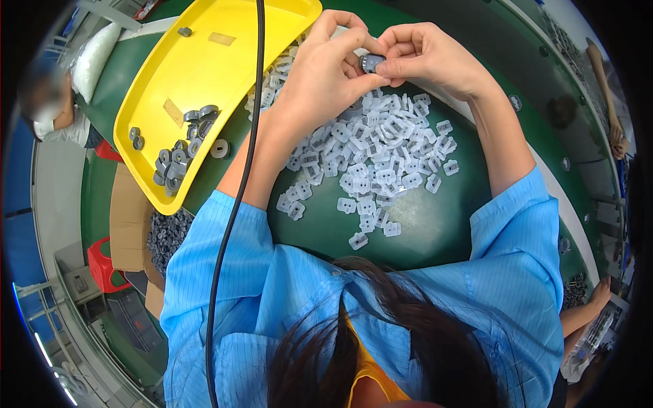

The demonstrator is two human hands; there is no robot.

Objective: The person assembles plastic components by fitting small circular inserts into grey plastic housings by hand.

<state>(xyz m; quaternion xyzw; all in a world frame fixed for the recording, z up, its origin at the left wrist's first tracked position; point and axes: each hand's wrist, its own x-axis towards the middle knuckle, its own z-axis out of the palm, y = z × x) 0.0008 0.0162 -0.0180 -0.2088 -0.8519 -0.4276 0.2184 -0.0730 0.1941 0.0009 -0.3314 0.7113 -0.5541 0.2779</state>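
Both my hands meet over the far side of the green table [435, 224]. Between them is a small dark grey round plastic part [371, 63] with a ribbed edge. My left hand [326, 68] has its fingers curled round its left side, while the thumb and fingertips of my right hand [435, 62] pinch it from the right. Below my hands spreads a loose pile of translucent white plastic clips [388, 143]. To the left, a yellow tray [197, 75] holds several grey round parts [178, 160]. One ring with a pale centre [220, 148] lies beside the tray's edge.
A black cable [238, 197] hangs across my left arm. At the lower left, a cardboard box [130, 224] contains many small grey parts [170, 234], near a red stool [102, 266]. Another person [61, 109] is at the left; other people's arms [605, 102] show at the right.
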